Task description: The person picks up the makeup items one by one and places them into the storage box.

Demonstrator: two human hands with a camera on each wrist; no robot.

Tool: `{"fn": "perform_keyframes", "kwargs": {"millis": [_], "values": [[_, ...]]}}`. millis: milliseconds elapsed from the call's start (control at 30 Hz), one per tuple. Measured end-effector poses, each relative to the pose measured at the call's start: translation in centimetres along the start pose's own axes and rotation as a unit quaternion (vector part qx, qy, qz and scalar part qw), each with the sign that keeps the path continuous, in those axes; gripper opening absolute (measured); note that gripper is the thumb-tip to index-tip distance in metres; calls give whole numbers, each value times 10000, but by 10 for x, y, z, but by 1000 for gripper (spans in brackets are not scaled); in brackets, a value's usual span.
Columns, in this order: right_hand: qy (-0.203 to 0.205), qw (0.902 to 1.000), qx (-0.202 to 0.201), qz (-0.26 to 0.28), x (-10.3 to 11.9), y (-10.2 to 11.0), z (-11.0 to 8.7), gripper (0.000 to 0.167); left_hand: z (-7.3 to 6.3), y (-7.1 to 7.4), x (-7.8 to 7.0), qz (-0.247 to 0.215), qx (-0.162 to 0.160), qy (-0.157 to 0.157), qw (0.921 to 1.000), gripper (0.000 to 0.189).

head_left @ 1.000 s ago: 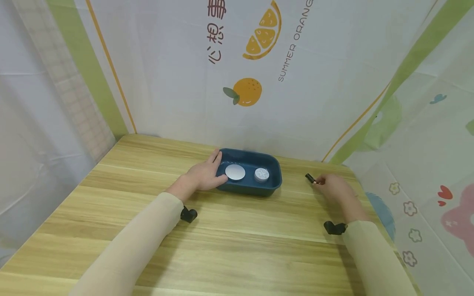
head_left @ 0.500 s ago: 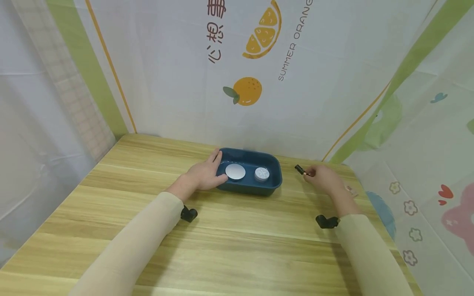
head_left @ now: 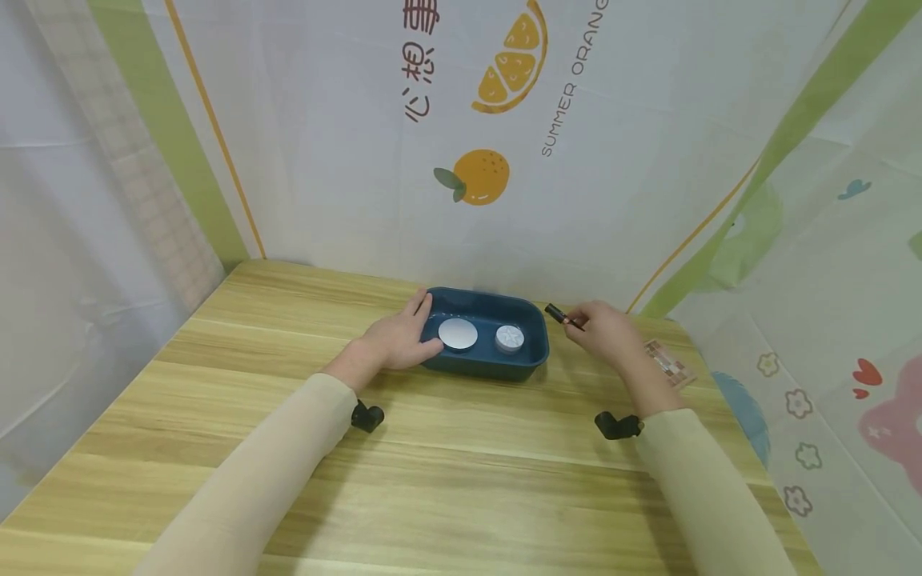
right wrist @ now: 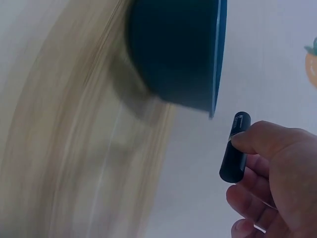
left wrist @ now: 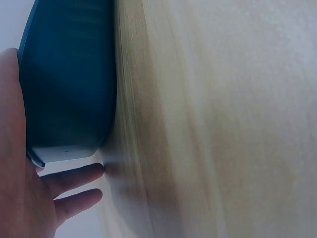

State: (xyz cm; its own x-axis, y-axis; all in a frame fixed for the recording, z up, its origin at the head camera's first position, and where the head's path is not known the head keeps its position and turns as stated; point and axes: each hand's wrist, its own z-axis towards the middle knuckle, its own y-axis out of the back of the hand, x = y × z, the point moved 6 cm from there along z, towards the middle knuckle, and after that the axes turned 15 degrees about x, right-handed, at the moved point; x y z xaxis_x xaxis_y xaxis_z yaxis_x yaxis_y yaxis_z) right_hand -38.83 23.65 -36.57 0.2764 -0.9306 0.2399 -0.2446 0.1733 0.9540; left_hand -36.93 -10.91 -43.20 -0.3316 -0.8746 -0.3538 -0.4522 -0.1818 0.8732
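My left hand (head_left: 398,338) rests at the left end of a dark blue rectangular bin (head_left: 471,370), fingers straight and thumb over the front rim. Two of its fingers (left wrist: 79,178) extend loosely past the bin's end in the left wrist view. Between thumb and fingers, my right hand (head_left: 603,330) pinches a black lipstick tube (right wrist: 235,153) with a thin metallic band. The tube is raised just off the bin's right end, tilted. Inside the bin lie a smooth white oval disc (head_left: 458,334) and a round pale case (head_left: 509,338) with a raised pattern.
An eyeshadow palette (head_left: 670,364) lies on the wooden table (head_left: 461,472) near its right edge, partly behind the right wrist. A white printed curtain (head_left: 346,184) hangs right behind the bin. More cloth (head_left: 828,320) hangs along the right side.
My right hand has moved left and upward with the lipstick tube, up to the bin's right end. The palette it covered now shows. The left hand and bin have stayed put.
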Motion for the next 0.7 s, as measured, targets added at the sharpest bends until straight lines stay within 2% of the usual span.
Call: {"fn": "perform_keyframes", "kwargs": {"millis": [133,400,700], "values": [[127,9999,-93,-26,20,2,0,31,0,-1,1,-30,-51,-26,10000,101],[593,9977,11,-326,60,-6,6,26,-1,0,0,16,-88,-32,10000,100],[1115,9907,333,-701,85,-23,15,28,1,0,2,9,-71,-33,10000,100]]}}
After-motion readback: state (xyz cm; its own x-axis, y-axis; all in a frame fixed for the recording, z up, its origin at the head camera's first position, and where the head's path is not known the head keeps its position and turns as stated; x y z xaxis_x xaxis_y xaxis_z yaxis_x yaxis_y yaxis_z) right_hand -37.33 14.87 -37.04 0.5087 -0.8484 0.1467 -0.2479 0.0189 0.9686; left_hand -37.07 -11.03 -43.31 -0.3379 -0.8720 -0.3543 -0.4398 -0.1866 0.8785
